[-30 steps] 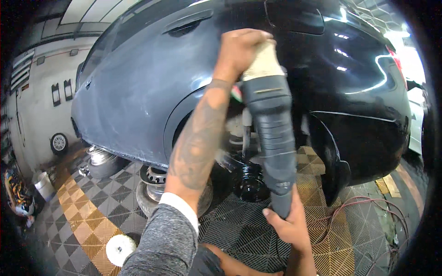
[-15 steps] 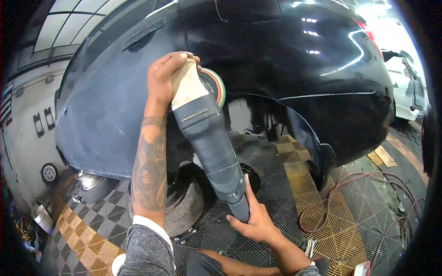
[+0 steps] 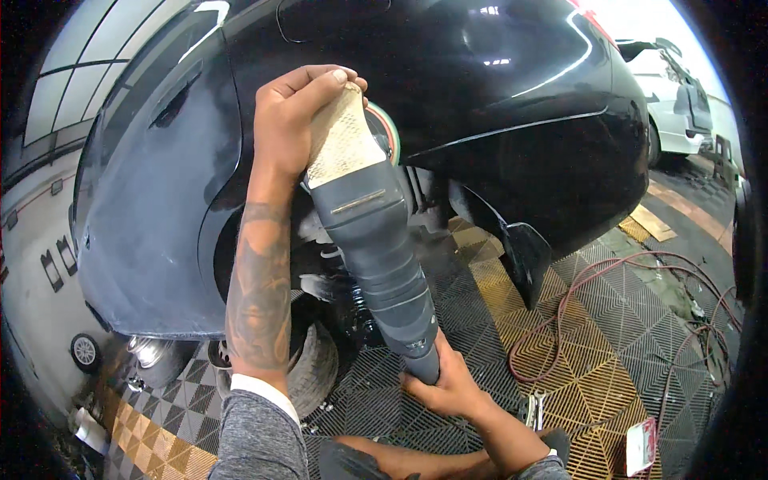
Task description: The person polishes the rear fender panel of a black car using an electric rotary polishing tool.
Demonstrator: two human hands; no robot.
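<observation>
both hands clasp the long grey electric polisher (image 3: 376,240): left hand (image 3: 292,120) wrapped over its cloth-covered head, right hand (image 3: 448,384) closed round the rear handle, its pad against the glossy black car body panel (image 3: 496,88) above the wheel arch

You have two hands (left hand (image 3: 292,112), right hand (image 3: 448,384)) on one grey polisher (image 3: 376,240), with two cars in view, one dark car (image 3: 496,88) and one white car (image 3: 680,104), plus one red hose (image 3: 592,280).
</observation>
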